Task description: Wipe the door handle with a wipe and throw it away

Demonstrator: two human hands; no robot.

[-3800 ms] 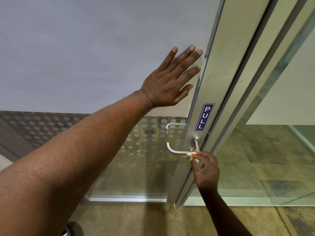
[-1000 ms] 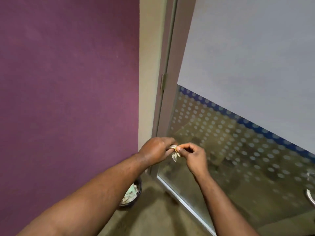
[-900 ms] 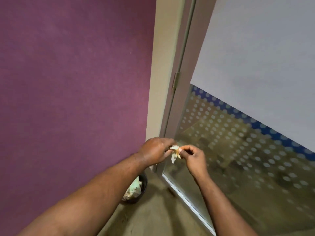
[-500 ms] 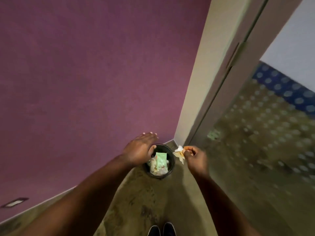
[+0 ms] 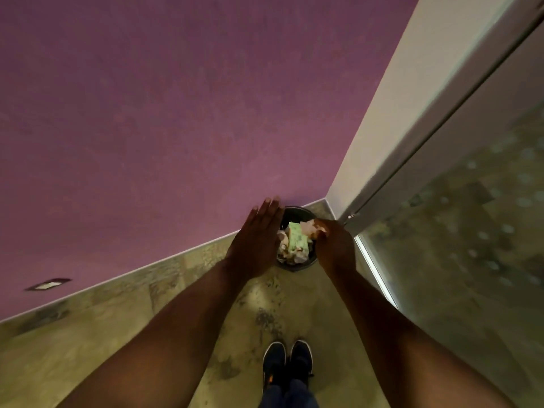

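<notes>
A small black waste bin point(image 5: 295, 211) stands on the floor in the corner, holding crumpled tissues and a green packet point(image 5: 298, 237). My right hand point(image 5: 334, 245) hovers over the bin's right side, its fingertips pinched on the crumpled pale wipe point(image 5: 309, 226), which hangs above the bin's opening. My left hand point(image 5: 257, 241) is held flat with straight fingers over the bin's left rim and holds nothing. The door handle is out of view.
A purple wall point(image 5: 176, 113) rises right behind the bin. The pale door frame point(image 5: 391, 119) and the dotted glass door point(image 5: 471, 231) run along the right. My dark shoes point(image 5: 287, 363) stand on the mottled floor just before the bin.
My view has tipped from the door down to the bin. My hands parted, the right one carried the wipe over the bin's opening, and the left one flattened out.
</notes>
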